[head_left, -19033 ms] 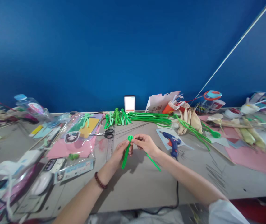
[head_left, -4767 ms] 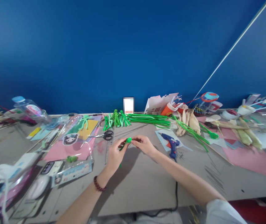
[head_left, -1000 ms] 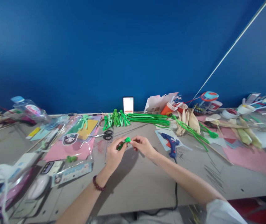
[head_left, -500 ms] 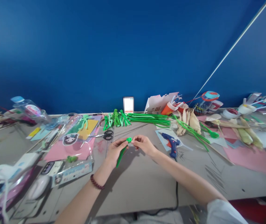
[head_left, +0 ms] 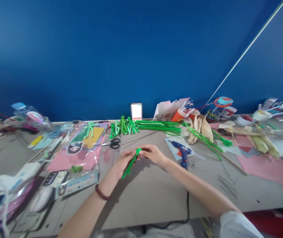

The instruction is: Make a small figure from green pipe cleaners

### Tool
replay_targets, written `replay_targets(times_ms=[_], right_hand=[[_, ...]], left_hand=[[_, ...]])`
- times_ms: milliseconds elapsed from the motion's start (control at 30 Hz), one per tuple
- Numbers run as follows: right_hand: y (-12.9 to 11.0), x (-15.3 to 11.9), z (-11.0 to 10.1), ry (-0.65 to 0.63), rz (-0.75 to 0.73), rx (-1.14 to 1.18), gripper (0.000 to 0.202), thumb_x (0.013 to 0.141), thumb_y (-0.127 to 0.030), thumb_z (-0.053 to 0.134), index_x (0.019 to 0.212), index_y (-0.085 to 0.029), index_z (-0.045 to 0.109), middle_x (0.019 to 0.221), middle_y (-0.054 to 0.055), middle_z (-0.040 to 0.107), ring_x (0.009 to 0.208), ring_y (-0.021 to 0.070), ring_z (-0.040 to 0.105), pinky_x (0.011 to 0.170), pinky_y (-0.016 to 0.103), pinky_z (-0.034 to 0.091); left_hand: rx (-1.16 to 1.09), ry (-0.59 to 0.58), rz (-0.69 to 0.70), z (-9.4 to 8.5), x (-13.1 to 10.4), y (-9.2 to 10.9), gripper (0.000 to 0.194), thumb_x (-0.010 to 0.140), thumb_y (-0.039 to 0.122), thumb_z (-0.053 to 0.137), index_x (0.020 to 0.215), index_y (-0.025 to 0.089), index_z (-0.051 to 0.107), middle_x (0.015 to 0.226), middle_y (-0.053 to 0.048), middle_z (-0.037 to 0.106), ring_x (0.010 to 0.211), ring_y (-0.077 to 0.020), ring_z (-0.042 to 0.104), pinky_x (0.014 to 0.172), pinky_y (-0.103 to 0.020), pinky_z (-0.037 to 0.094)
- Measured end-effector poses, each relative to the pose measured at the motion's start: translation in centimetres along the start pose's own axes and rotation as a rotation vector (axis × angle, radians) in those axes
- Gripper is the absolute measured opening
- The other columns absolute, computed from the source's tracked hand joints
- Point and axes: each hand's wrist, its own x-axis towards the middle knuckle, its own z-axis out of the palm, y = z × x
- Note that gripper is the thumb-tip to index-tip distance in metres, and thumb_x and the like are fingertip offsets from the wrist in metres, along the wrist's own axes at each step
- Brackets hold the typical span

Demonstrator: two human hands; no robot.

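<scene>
Pinched between the thumb and fingers of my left hand (head_left: 125, 161) is a green pipe-cleaner piece (head_left: 131, 164). Its knotted head pokes up at the fingertips, while several straight stems trail down toward me. My right hand (head_left: 152, 154) closes thumb and finger on the right side of that same head. Both hands are held over the middle of the grey table. Behind them lie a bundle of long green pipe cleaners (head_left: 158, 126) and several twisted green pipe-cleaner pieces (head_left: 123, 126). Black-handled scissors (head_left: 114, 143) rest to the left of my hands.
A blue glue gun (head_left: 183, 152) lies on paper to the right, its cord running to the front edge. Pink paper and plastic packets (head_left: 75, 157), a mouse (head_left: 41, 198) and a bottle (head_left: 33, 117) crowd the left. Dried husks (head_left: 201, 130) and orange cups (head_left: 180, 114) stand back right.
The green piece has turned in my fingers, so its stems now show spread apart rather than as one strip. My right fingers have moved slightly left, against its head.
</scene>
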Motion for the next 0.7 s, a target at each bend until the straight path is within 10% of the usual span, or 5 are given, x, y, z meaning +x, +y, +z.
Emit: replay_targets(times_ms=[467,700], right_hand=[[1.4,0.7,0.2,0.148,0.076,0.088,0.042,0.056,-0.047,0.075,0.082,-0.015,0.068,0.061,-0.002,0.059,0.048,0.0056,0.041,0.046,0.02,0.032],[0.8,0.4,0.1,0.083,0.024,0.05,0.042,0.063,-0.045,0.071,0.093,-0.015,0.071,0.069,0.001,0.062,0.053,0.0064,0.04,0.05,0.021,0.034]], left_hand=[[0.796,0.254,0.711,1.0,-1.1,-0.8,0.022,0.08,0.026,0.058,0.102,0.022,0.061,0.088,-0.004,0.067,0.071,-0.0144,0.06,0.07,-0.028,0.05],[0.587,0.269,0.646,0.5,-0.6,-1.2,0.021,0.081,0.027,0.057,0.099,0.022,0.067,0.094,-0.006,0.07,0.078,-0.0177,0.067,0.073,-0.03,0.054]])
